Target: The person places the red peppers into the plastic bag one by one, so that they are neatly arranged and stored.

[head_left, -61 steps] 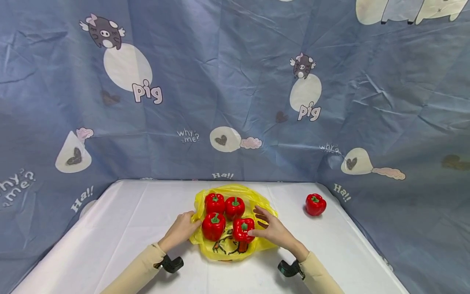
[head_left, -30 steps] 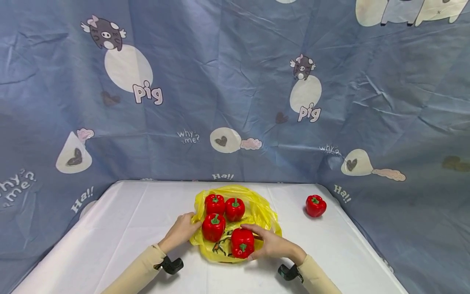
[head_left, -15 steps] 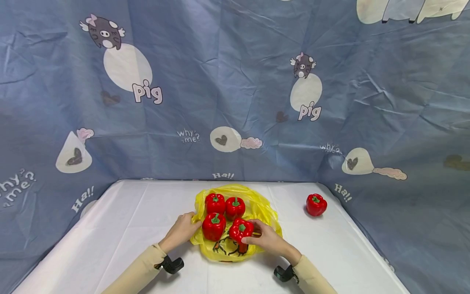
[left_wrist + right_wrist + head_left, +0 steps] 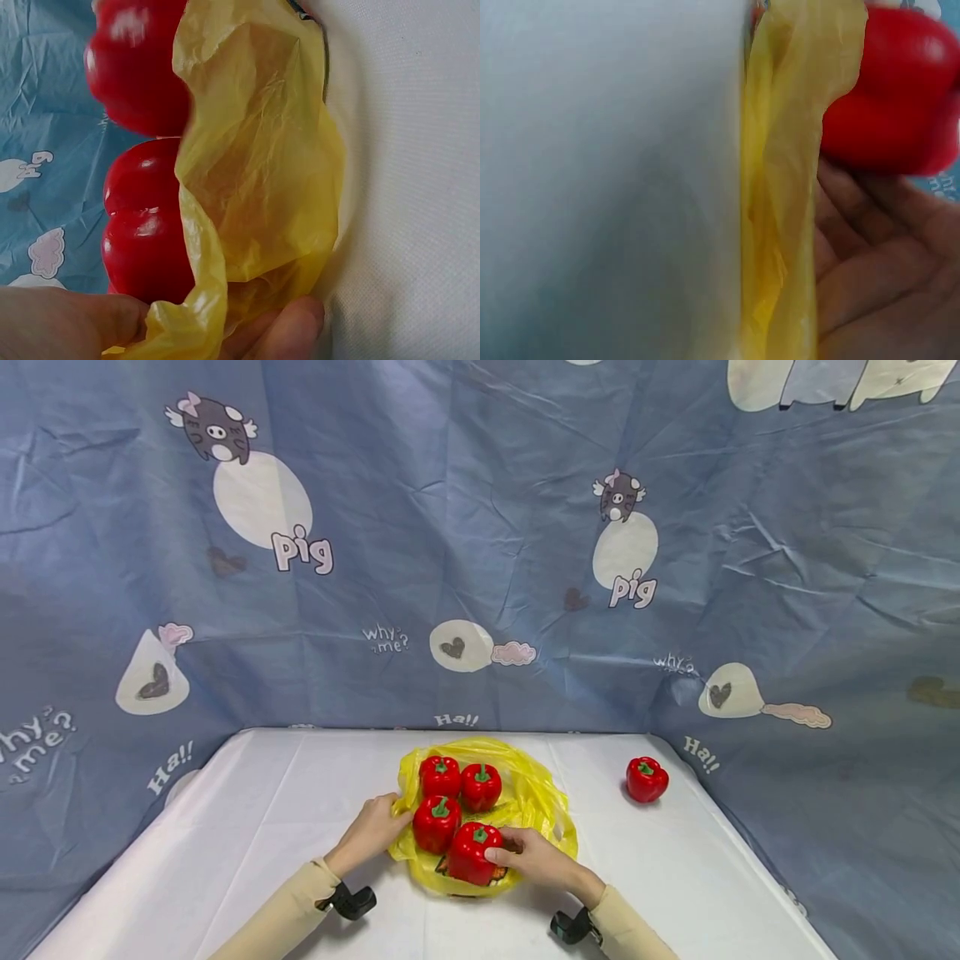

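A yellow plastic bag [image 4: 536,793] lies spread on the table with several red bell peppers in it. My left hand [image 4: 371,833] pinches the bag's left edge; in the left wrist view the thumb [image 4: 112,319] and fingers have the yellow film between them. My right hand [image 4: 543,857] grips the front red bell pepper [image 4: 468,858], thumb on its near side and fingers behind it. That pepper stands just right of the front left bell pepper [image 4: 435,828]. Behind them sit two more, a back left pepper [image 4: 437,774] and a back middle pepper [image 4: 481,785].
Another red bell pepper [image 4: 646,779] stands apart on the white tablecloth [image 4: 315,777], near the table's right edge. A blue printed cloth [image 4: 480,560] hangs behind the table and along its sides. Each wrist carries a small black camera [image 4: 352,900].
My right hand has taken hold of the front right pepper, tipped it and set it upright, and shifted it left and toward me. The left hand has stayed on the bag's edge.
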Available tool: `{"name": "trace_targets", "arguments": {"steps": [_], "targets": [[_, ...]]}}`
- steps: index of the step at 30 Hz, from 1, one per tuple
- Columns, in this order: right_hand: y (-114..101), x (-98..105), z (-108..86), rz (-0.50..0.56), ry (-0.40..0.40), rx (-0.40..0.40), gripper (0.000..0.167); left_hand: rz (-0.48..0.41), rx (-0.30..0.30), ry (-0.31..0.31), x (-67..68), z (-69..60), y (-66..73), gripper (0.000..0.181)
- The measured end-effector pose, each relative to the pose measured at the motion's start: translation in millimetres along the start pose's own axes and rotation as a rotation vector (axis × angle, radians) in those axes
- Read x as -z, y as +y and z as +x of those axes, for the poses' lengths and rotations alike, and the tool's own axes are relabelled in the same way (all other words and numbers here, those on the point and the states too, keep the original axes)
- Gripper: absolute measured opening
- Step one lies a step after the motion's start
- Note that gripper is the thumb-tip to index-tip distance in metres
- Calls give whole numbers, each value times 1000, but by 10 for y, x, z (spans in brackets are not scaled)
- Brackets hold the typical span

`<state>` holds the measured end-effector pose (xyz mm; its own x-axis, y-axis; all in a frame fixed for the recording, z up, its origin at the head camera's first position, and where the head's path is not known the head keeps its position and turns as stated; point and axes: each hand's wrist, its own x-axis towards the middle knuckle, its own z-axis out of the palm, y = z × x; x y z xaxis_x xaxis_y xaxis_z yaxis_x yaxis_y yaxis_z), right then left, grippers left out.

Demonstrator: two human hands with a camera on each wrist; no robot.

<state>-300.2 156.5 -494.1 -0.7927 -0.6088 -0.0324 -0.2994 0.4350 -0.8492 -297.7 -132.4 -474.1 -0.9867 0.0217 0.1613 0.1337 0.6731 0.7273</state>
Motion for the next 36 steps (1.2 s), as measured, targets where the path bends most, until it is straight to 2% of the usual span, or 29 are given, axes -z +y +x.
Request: {"name": "trace_targets", "arguments": {"steps": [2,5,18,27,32,36], "targets": [[-19,-2,-15,-1,-41,20,39,3,-2,3,1,-5,2,10],[-35,-5,-24,-9,-62,57,40,3,-8,5,1,-6,4,11],[-23,35,-16,5,-21,72,51,18,-5,9,-9,17,-22,12],[-108,202,-68,11,2,146,53,22,-8,12,1,17,-29,12],[-62,293,-96,30,25,152,52,20,2,7,3,8,-20,12],[-46,445,-154,100,38,139,53,18,7,6,17,8,-13,12]]}}
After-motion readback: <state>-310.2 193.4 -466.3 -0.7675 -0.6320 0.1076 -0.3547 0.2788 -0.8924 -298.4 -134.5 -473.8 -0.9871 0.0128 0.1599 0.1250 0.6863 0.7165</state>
